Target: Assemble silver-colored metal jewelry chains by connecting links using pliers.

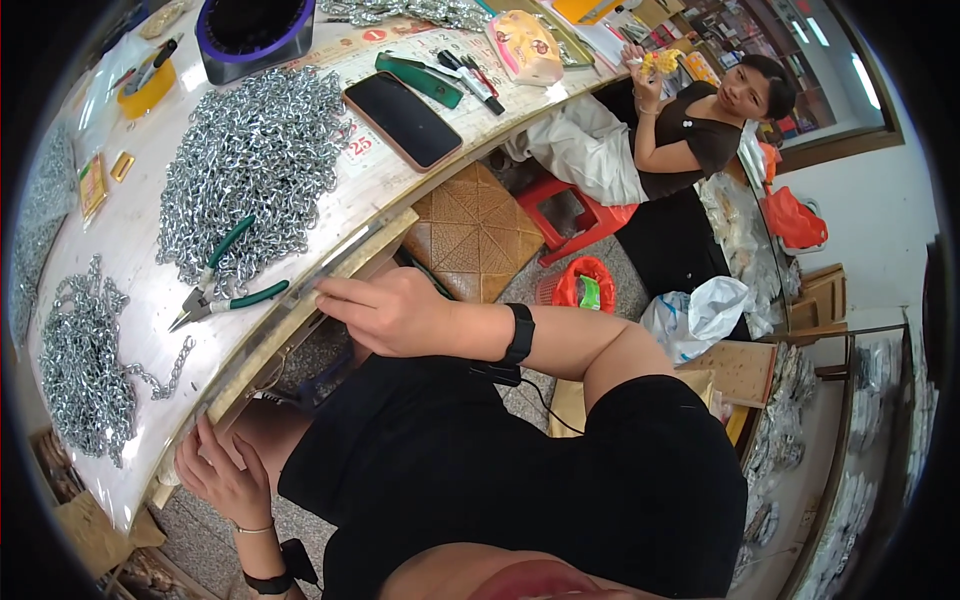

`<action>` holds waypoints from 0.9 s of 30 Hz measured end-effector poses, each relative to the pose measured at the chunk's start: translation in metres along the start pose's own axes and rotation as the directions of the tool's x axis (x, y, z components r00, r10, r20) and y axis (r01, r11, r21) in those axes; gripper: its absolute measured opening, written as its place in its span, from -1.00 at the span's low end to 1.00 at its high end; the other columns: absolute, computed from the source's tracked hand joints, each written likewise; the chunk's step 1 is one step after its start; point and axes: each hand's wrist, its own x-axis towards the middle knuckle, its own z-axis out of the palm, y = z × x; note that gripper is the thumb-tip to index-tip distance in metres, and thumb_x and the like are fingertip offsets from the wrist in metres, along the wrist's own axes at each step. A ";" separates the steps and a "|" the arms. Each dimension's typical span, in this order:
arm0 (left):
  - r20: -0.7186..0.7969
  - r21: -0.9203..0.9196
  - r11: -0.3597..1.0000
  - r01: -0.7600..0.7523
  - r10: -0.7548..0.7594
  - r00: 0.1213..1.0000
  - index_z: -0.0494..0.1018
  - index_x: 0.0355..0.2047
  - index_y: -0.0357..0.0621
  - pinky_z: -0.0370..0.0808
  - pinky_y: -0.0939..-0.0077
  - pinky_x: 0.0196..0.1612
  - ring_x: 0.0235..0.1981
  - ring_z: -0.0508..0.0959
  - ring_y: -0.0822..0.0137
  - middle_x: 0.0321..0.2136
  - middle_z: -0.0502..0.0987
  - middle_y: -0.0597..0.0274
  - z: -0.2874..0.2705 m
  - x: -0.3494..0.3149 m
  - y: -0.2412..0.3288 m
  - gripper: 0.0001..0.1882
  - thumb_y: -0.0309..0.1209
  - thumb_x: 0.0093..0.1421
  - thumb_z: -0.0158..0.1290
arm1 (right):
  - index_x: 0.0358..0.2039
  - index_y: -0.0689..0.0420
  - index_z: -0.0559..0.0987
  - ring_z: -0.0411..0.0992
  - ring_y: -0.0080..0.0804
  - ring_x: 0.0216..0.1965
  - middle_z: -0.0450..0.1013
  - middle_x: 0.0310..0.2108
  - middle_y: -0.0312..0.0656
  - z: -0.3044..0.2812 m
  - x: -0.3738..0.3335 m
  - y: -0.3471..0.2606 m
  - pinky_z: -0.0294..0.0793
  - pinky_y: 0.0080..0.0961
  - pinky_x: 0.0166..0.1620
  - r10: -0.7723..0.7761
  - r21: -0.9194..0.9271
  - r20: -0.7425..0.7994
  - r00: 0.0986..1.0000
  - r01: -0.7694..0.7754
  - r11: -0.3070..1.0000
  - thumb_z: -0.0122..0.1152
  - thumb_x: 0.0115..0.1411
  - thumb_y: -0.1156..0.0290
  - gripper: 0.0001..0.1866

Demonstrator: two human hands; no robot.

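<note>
My left hand (222, 474) is at the near table edge on the left, its fingers spread and fingertips against the edge. My right hand (388, 308) is farther along the same edge; its first fingers reach out and I see nothing held, though its thumb is hidden. Between them on the tabletop lie green-handled pliers (215, 298), jaws pointing left and handles apart. Beyond the pliers is a big heap of silver metal chain (255, 165). A smaller chain pile (85, 370) lies to the left, one loose strand (165, 385) trailing from it toward the edge.
A phone (403, 118), a green tool (420, 80), pens (470, 78) and a tissue pack (525, 47) lie farther along the table. A purple-rimmed device (253, 35) and a tape roll (148, 90) stand at the back. A co-worker (690, 125) sits at right near a red stool (575, 220).
</note>
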 end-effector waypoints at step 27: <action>0.692 -0.508 0.846 0.162 0.288 0.662 0.33 0.31 -0.25 0.38 0.06 0.27 0.20 0.44 -0.34 0.16 0.45 -0.36 -0.027 0.050 -0.045 -0.09 -0.27 -0.06 0.41 | -0.33 0.05 0.63 0.49 -0.45 -0.57 0.46 -0.36 -0.35 -0.006 -0.015 -0.007 0.43 -0.47 -0.52 -0.023 0.184 0.014 1.000 0.020 0.983 0.39 0.01 0.46 -0.83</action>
